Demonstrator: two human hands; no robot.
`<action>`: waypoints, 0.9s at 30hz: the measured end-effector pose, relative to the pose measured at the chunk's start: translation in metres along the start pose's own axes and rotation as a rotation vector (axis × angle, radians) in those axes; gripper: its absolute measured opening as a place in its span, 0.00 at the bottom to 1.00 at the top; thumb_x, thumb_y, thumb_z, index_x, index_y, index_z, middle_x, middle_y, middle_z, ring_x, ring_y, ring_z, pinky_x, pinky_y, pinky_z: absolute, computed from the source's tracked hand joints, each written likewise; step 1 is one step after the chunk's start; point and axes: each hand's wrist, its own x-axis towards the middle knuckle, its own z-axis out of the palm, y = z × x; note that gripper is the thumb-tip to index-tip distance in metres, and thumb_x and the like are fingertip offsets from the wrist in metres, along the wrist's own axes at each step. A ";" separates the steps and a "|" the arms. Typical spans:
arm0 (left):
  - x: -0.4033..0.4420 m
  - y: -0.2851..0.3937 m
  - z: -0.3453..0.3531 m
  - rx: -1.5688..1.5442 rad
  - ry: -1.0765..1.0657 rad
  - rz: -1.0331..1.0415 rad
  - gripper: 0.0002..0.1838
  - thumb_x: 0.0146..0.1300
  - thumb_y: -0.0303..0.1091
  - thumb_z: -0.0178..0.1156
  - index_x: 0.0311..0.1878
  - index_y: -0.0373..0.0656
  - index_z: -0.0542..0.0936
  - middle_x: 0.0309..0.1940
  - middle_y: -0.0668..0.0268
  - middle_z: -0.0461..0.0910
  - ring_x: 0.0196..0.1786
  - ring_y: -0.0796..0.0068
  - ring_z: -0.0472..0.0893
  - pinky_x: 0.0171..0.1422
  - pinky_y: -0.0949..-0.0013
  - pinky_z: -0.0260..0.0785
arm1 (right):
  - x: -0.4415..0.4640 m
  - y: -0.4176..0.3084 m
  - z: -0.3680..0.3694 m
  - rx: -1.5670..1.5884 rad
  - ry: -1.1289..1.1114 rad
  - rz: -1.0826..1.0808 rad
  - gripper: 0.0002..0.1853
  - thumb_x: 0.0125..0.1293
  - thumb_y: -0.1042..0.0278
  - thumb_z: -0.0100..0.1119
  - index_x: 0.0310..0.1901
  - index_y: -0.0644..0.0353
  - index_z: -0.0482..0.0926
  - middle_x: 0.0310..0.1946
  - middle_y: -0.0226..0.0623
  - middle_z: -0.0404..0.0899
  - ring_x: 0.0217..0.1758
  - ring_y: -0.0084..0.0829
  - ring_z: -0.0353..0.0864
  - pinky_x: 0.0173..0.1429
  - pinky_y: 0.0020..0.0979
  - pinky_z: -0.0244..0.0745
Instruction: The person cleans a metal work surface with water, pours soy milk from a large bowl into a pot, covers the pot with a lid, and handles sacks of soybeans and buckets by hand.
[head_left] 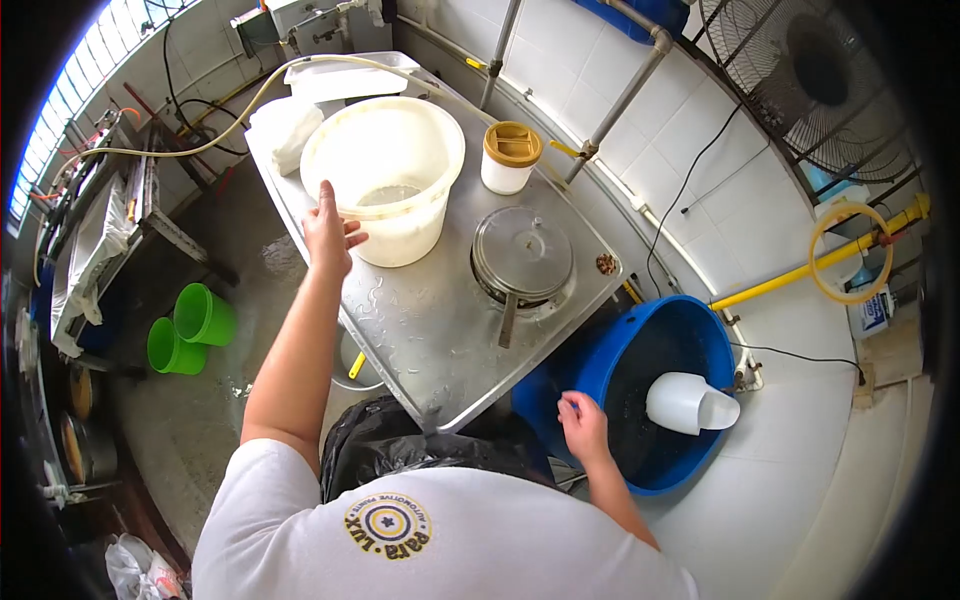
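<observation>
My left hand (332,235) is at the near left rim of a large white tub (400,225), its fingers apart and the thumb pointing up; whether it touches the rim is unclear. The tub stands on a wet metal table (400,320). My right hand (583,425) hangs beside the blue barrel (640,320), its fingers curled, and I cannot make out anything in them. Inside the barrel, a white plastic scoop (685,403) lies in dark water. A lidded metal pot (523,255) sits on the table to the right of the tub.
Behind the pot stands a white container with a brown lid (510,160). A white tray (345,80) and a white bag (285,130) are at the table's far end. A hose (250,110) crosses there. Two green buckets (205,315) stand on the left floor.
</observation>
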 end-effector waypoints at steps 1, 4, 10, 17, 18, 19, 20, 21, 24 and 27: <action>0.006 -0.006 -0.005 -0.003 -0.021 -0.018 0.32 0.74 0.60 0.61 0.57 0.37 0.69 0.35 0.61 0.73 0.30 0.70 0.79 0.29 0.61 0.83 | 0.021 0.002 0.001 -0.011 -0.067 -0.051 0.13 0.73 0.67 0.64 0.52 0.68 0.84 0.40 0.43 0.87 0.36 0.29 0.88 0.44 0.30 0.82; -0.004 -0.032 0.006 -0.142 -0.041 -0.030 0.19 0.77 0.47 0.59 0.55 0.41 0.70 0.29 0.59 0.75 0.26 0.66 0.79 0.33 0.55 0.84 | 0.079 -0.009 -0.009 0.044 -0.136 -0.141 0.13 0.72 0.65 0.66 0.51 0.66 0.84 0.41 0.46 0.87 0.38 0.36 0.88 0.45 0.33 0.82; -0.151 -0.125 0.070 0.357 -0.421 -0.452 0.30 0.78 0.65 0.52 0.53 0.42 0.76 0.40 0.58 0.82 0.38 0.59 0.84 0.42 0.52 0.81 | 0.167 0.014 -0.025 0.050 -0.157 -0.265 0.13 0.70 0.65 0.67 0.49 0.66 0.84 0.42 0.50 0.87 0.45 0.47 0.89 0.51 0.40 0.83; -0.227 -0.196 0.177 0.375 -0.492 -0.829 0.07 0.78 0.37 0.54 0.50 0.46 0.71 0.28 0.66 0.74 0.22 0.72 0.71 0.21 0.60 0.69 | 0.233 0.019 -0.035 0.075 -0.224 -0.362 0.13 0.71 0.64 0.65 0.49 0.66 0.84 0.43 0.51 0.87 0.49 0.50 0.87 0.54 0.43 0.82; -0.235 -0.201 0.187 0.320 -0.440 -0.825 0.06 0.78 0.36 0.55 0.49 0.46 0.70 0.28 0.67 0.73 0.21 0.73 0.71 0.20 0.61 0.67 | 0.244 0.024 -0.032 0.054 -0.214 -0.381 0.13 0.71 0.64 0.64 0.49 0.66 0.84 0.43 0.51 0.87 0.49 0.51 0.87 0.54 0.44 0.82; -0.233 -0.197 0.187 0.316 -0.435 -0.821 0.06 0.78 0.36 0.55 0.49 0.46 0.70 0.28 0.67 0.73 0.21 0.73 0.71 0.20 0.61 0.67 | 0.257 0.029 -0.026 0.036 -0.200 -0.400 0.13 0.72 0.65 0.64 0.49 0.66 0.84 0.43 0.51 0.87 0.49 0.51 0.87 0.55 0.44 0.82; -0.230 -0.190 0.180 0.401 -0.503 -0.793 0.06 0.77 0.35 0.56 0.47 0.46 0.71 0.27 0.68 0.72 0.21 0.74 0.70 0.20 0.61 0.67 | 0.271 0.035 -0.021 0.037 -0.206 -0.404 0.13 0.72 0.65 0.64 0.49 0.66 0.84 0.43 0.51 0.87 0.49 0.51 0.87 0.55 0.44 0.82; -0.224 -0.184 0.171 0.484 -0.571 -0.765 0.07 0.75 0.35 0.58 0.46 0.46 0.71 0.26 0.69 0.71 0.21 0.74 0.70 0.20 0.61 0.67 | 0.291 0.041 -0.014 0.000 -0.206 -0.433 0.13 0.72 0.64 0.63 0.50 0.66 0.84 0.44 0.52 0.86 0.50 0.52 0.86 0.56 0.46 0.81; -0.162 -0.162 0.125 0.901 -0.775 -0.609 0.11 0.72 0.38 0.63 0.46 0.42 0.76 0.25 0.65 0.76 0.24 0.68 0.78 0.26 0.55 0.74 | 0.366 0.042 0.009 -0.143 -0.187 -0.489 0.19 0.73 0.61 0.61 0.58 0.65 0.82 0.55 0.55 0.83 0.60 0.54 0.83 0.64 0.49 0.78; -0.159 -0.188 0.120 1.504 -0.872 0.098 0.15 0.70 0.39 0.63 0.51 0.38 0.78 0.31 0.53 0.84 0.32 0.52 0.86 0.39 0.49 0.81 | 0.456 0.007 0.027 -0.337 -0.144 -0.484 0.29 0.73 0.61 0.59 0.72 0.64 0.71 0.71 0.56 0.71 0.70 0.53 0.76 0.74 0.48 0.72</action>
